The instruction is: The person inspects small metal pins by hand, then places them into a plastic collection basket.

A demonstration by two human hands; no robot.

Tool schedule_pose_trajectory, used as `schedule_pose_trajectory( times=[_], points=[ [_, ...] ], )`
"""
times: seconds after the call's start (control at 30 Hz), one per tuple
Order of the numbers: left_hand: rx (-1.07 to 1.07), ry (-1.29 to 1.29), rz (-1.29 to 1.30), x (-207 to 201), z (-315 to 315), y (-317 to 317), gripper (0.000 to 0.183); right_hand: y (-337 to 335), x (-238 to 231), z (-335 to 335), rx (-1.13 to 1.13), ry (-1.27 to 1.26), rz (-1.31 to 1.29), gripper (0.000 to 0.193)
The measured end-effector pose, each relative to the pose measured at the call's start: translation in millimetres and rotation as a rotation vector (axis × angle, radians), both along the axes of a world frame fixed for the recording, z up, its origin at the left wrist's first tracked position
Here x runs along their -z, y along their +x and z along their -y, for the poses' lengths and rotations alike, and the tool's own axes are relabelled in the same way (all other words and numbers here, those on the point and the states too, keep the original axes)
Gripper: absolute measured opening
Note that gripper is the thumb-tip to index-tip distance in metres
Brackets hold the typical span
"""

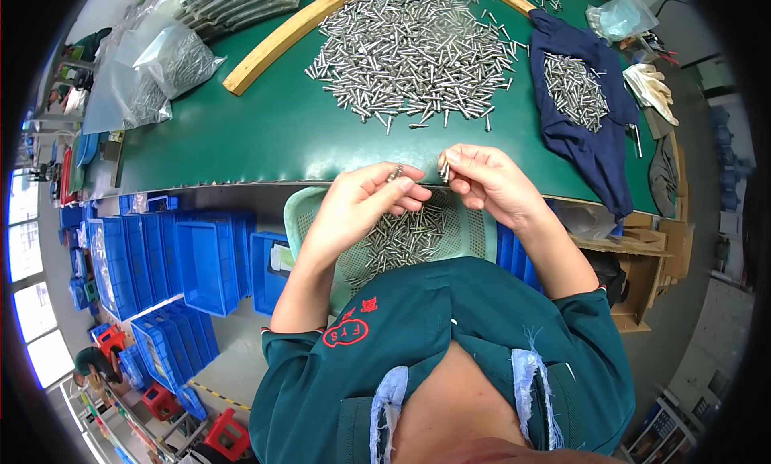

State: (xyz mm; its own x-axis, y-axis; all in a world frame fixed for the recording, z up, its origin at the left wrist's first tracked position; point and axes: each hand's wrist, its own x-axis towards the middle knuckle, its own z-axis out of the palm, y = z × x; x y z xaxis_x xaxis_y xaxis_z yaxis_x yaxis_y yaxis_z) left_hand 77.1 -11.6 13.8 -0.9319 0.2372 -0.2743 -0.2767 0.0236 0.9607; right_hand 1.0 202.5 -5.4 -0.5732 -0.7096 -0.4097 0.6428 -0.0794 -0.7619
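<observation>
Between the thumb and fingers of my left hand [365, 197] are a few small metal pins [394, 172]. My right hand [491, 183] pinches another small metal pin [445, 171], its fingers curled in. Both hands are close together at the near edge of the green table [265, 147]. Below them a pale green plastic basket [303, 211] holds a heap of similar pins [405, 237]. A large pile of these tapered silvery pins [414, 50] lies on the table beyond my hands. Their exact kind is too small to tell.
A wooden strip [281, 42] borders the pile. At the right, a navy cloth [554, 42] carries more pins, beside a white glove [650, 90]. Plastic bags [181, 62] with metal parts sit at the left. Blue bins [210, 267] stand below, and a person [98, 361] is at the far lower left.
</observation>
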Motion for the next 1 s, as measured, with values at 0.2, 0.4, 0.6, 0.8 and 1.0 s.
schedule_pose_trajectory(
  times=[0.2, 0.4, 0.6, 0.8, 1.0],
  points=[
    [-0.038, 0.049, -0.013, 5, 7, -1, 0.030, 6, -13, 0, -0.129, 0.103, -0.190, 0.022],
    [0.027, 0.097, 0.050, 2, -1, -1, 0.031, 4, -8, 7, -0.015, 0.091, -0.458, 0.018],
    [0.081, 0.152, 0.120, 8, -11, -1, 0.036, 6, 1, 17, -0.007, 0.105, -0.691, 0.021],
    [0.093, 0.213, 0.155, 15, -10, -4, 0.036, 5, -1, 18, -0.029, 0.072, -0.553, 0.019],
    [0.085, 0.179, 0.182, 14, -13, -5, 0.031, 4, -2, 18, -0.071, 0.102, -0.533, 0.016]
  ],
)
